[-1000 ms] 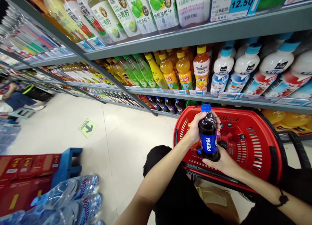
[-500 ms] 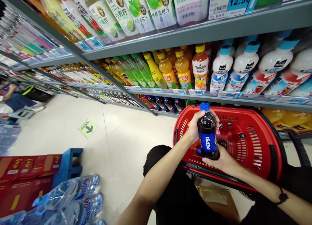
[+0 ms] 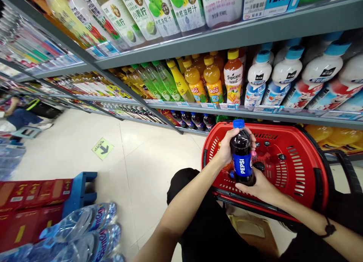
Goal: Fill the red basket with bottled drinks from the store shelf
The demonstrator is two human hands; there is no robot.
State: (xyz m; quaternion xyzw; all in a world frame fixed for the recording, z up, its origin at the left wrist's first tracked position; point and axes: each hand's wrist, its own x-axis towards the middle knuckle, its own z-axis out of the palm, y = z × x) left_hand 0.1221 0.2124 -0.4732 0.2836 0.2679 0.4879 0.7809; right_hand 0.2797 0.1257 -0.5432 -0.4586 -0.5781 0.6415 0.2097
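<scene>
A Pepsi bottle [image 3: 242,152] with dark cola, a blue cap and a blue label is held upright over the red shopping basket [image 3: 309,148]. My left hand [image 3: 227,145] wraps around the bottle's upper part, just under the cap. Lower down, my right hand [image 3: 259,186] grips the bottle near its base. Beneath the bottle, several drink bottles lie in the basket, partly hidden by my hands; a pink cap [image 3: 253,155] and dark caps show among them.
Drink shelves [image 3: 181,48] run along the far side, with several juice bottles [image 3: 194,82] and white bottles [image 3: 256,80]. At lower left are red boxes [image 3: 34,194], a blue pallet [image 3: 82,190] and large water bottles [image 3: 82,220]. A seated person [image 3: 19,114] is at far left.
Almost nothing differs. Both hands keep the same hold on the Pepsi bottle, and the view has shifted very slightly.
</scene>
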